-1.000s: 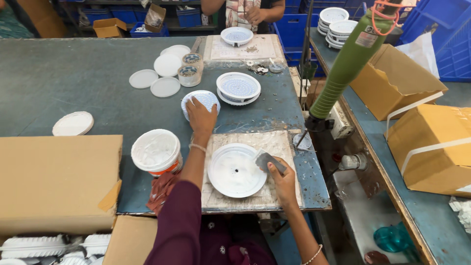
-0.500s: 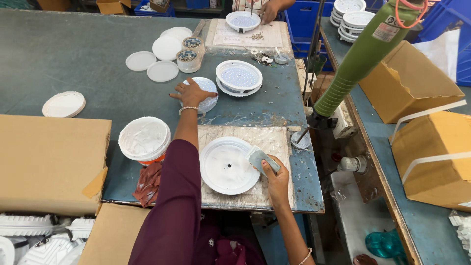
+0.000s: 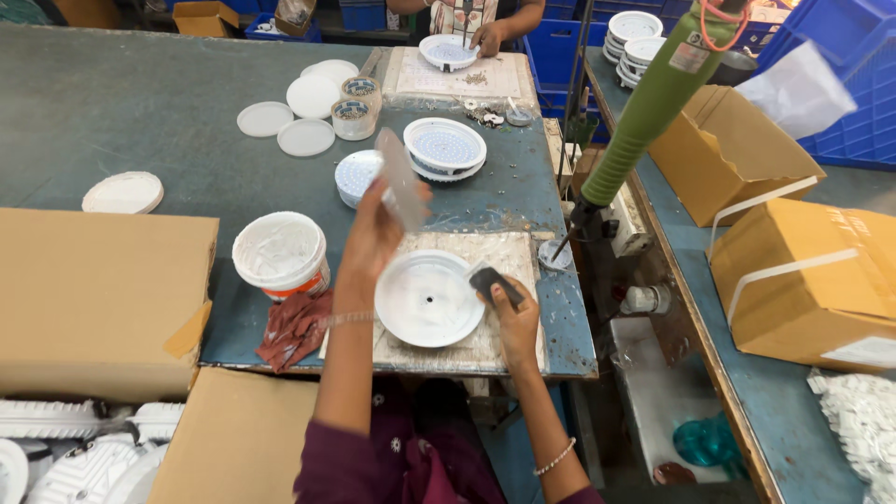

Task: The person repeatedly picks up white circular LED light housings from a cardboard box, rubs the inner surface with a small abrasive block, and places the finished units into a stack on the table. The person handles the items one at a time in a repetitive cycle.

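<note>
White tub (image 3: 280,254) (red rag (image 3: 294,329) beside)

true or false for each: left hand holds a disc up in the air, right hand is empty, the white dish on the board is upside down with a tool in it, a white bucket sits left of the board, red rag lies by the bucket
1. The left hand holds a thin round disc above the table. True.
2. The right hand is empty. False: it holds a small dark scraper-like tool at the dish's rim.
3. The white dish has a tool lying in it. False: it sits open side up and empty.
4. A white bucket sits left of the board. True.
5. A red rag lies by the bucket. True.
</note>
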